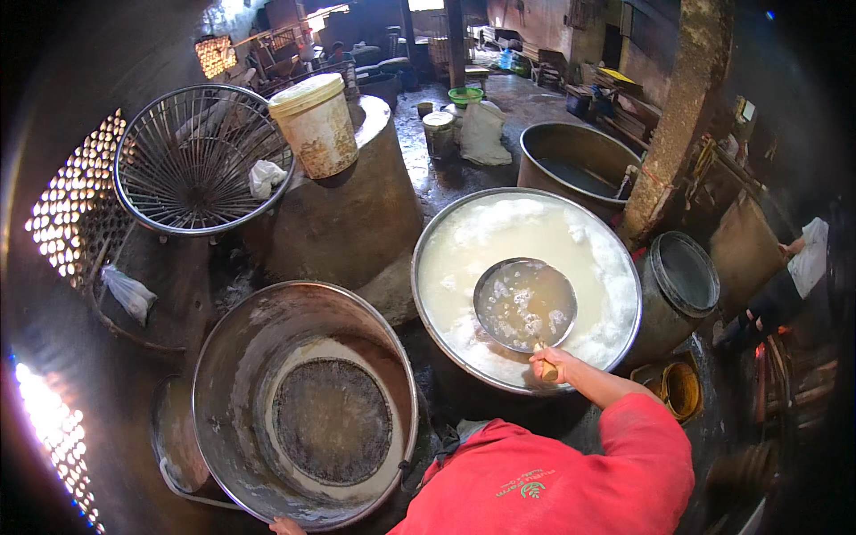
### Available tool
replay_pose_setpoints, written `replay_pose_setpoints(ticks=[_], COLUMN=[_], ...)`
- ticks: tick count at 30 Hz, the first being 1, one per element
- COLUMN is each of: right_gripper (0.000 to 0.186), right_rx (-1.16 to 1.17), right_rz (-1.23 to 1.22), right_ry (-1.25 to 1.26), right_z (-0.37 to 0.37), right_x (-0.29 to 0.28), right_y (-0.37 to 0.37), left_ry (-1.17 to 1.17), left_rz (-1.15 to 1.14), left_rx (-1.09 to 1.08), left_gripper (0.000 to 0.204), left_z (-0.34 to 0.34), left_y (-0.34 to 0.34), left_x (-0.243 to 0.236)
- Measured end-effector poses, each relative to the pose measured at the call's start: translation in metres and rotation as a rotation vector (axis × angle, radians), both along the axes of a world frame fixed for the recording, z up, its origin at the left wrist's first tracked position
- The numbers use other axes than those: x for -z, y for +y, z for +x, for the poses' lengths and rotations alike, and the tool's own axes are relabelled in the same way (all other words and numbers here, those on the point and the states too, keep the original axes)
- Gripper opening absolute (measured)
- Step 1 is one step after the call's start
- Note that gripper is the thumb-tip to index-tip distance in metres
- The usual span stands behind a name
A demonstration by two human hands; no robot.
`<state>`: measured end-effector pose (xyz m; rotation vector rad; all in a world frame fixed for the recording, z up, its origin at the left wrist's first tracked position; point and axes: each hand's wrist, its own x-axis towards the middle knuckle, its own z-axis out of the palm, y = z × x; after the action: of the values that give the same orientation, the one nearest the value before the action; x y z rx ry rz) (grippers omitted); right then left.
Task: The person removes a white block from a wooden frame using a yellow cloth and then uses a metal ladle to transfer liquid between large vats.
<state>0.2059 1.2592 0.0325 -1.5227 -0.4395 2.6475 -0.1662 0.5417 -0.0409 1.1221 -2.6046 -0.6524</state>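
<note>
My right hand [549, 364] is closed round the wooden handle of a large round ladle [526, 308]. The ladle's bowl sits in a wide metal vat [417, 294] of pale, milky liquid with white foam [517, 214] round much of its surface. Cloudy liquid with white clumps shows inside the bowl. At the lower edge my left hand [287, 526], only partly in view, is on the rim of a second, deep metal vat [201, 392]. That vat has a dark round patch at its bottom and a pale ring around it.
A slatted metal basket [198, 165] and a stained lidded bucket [318, 129] stand far left. Beyond the milky vat is another vat [580, 160] holding dark liquid, beside a rough pillar [682, 116]. At right are a round metal container [685, 275] and another person's hand [792, 247].
</note>
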Motion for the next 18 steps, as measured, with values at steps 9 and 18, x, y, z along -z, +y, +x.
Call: replay_pose_setpoints(ticks=[9,18], right_gripper=[0.012,0.010], right_rx=[0.289,0.527], right_rz=[-0.053,0.059], right_ry=[0.114,0.151], right_z=[-0.006,-0.066], right_x=[0.040,0.069], right_y=[-0.008,-0.006], left_ry=[0.750,-0.078], left_rz=[-0.298,0.091], left_rx=[0.609,0.007], left_gripper=[0.046,0.043], left_z=[0.016,-0.017], left_y=[-0.027,-0.014], left_x=[0.033,0.022])
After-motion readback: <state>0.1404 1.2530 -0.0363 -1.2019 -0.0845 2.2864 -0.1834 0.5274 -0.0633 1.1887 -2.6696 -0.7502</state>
